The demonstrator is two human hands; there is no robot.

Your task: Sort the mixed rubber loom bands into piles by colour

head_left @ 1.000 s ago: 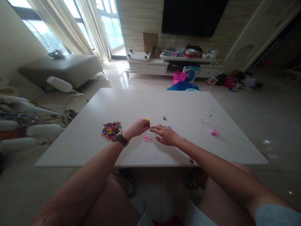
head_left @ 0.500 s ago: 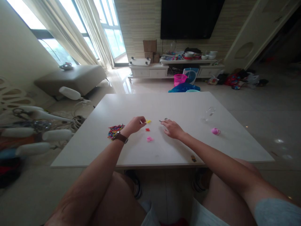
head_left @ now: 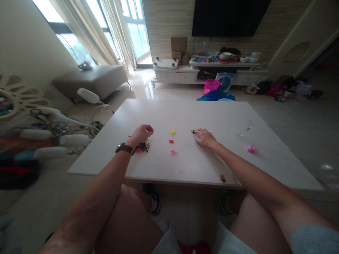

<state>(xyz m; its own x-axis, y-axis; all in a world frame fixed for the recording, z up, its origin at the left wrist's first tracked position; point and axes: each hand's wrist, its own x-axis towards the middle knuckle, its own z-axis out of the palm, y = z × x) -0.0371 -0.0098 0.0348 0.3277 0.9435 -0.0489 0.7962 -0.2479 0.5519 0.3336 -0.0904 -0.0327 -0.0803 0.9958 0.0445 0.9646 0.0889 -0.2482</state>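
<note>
My left hand (head_left: 143,134) hovers over the back edge of a pile of small multicoloured pieces (head_left: 142,147), its fingers curled towards the thumb. Anything in that pinch is too small to make out. On the right, my right hand (head_left: 205,137) rests palm down with fingers stretched out, its fingertips at some small black pieces (head_left: 193,131). A tiny blue piece (head_left: 197,143) shows beside its thumb. Between the hands, small yellow pieces (head_left: 172,132), red pieces (head_left: 171,141) and pink pieces (head_left: 173,152) lie in separate groups.
The white table (head_left: 159,113) also bears a pink-purple round object (head_left: 252,149), a clear plastic item (head_left: 248,125) and a small brown-gold object (head_left: 222,178) near the front edge. White lamp-like parts (head_left: 71,140) stand left of the table. Beyond it is a pink basket (head_left: 212,85).
My left hand has drawn back leftwards from the yellow pieces to above the multicoloured pile. My right hand stays by the black pieces, and a blue piece now shows at its thumb. The view has shifted.
</note>
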